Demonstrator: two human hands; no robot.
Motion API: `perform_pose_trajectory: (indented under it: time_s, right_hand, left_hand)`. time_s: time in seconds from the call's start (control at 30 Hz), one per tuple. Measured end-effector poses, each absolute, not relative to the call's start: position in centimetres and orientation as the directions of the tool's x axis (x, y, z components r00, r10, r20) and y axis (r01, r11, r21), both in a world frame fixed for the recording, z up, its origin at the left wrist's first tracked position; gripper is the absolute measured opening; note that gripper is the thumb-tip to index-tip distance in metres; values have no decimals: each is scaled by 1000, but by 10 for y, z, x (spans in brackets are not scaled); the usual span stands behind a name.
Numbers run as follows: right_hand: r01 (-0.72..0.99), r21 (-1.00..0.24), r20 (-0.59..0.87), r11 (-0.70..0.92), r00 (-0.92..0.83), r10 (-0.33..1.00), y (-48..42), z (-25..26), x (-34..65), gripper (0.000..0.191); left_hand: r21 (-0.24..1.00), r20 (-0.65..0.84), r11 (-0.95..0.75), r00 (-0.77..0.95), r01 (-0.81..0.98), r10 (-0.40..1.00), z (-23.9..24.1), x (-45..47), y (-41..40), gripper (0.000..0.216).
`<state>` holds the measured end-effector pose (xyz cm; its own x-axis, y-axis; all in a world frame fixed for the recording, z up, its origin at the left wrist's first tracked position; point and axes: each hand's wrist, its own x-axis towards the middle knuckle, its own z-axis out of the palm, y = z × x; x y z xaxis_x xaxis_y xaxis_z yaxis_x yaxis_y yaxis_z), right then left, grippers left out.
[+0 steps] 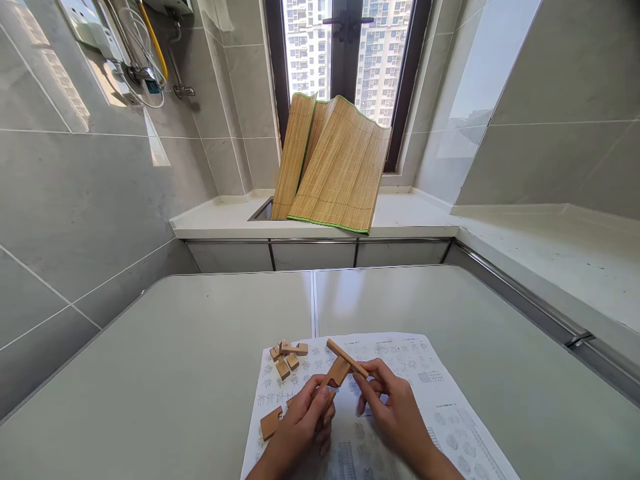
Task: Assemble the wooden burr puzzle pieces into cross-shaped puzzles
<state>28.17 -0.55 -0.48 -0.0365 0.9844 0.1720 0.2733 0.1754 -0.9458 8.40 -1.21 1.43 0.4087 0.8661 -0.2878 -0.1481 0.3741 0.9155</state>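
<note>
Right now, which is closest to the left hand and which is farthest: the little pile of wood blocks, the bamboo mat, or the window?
Measured from the left hand:
1. Little pile of wood blocks, on the paper sheet just above the hand.
2. Bamboo mat, leaning on the far counter by the sink.
3. Window, behind the mat, farthest back.

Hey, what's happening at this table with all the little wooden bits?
A person is fitting notched wooden puzzle pieces together over a printed sheet of diagrams on a grey table. The left hand grips a notched wooden bar, while the right hand holds a thin wooden stick crossing the bar's upper end. A small pile of loose pieces lies on the sheet's upper left corner. Bamboo mats lean against the window behind.
</note>
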Motion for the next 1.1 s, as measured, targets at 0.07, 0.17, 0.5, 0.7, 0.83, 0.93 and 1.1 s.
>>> perform_pose_trajectory:
  time_s: [0.07,0.17,0.5,0.7,0.83,0.93,1.1]
  right_hand:
    - [286,-942,171,177,-46,984,-6,-5,282,47]
    - [300,-937,169,177,-52,984,-6,-6,283,45]
    - [339,-918,194,206,-70,979,-5,-7,286,42]
    - [356,-905,214,234,-95,972,-5,-5,289,39]
    - [374,-890,235,261,-113,965,-5,-7,290,39]
    - [372,-885,251,281,-126,960,-4,-7,290,39]
    - [380,-879,252,288,-143,957,-6,-7,290,37]
  left_hand:
    - [911,-293,381,404,-156,867,16,84,-13,58]
    - [907,-299,392,415,-157,859,13,84,-11,60]
    - [905,-296,392,416,-167,860,6,83,-10,61]
    - [911,-295,384,413,-149,861,10,83,-10,62]
    - [913,-292,379,406,-152,866,8,83,-10,62]
    - [912,-293,380,402,-155,868,7,83,-11,59]
    - [912,-294,381,404,-154,866,5,83,-11,59]
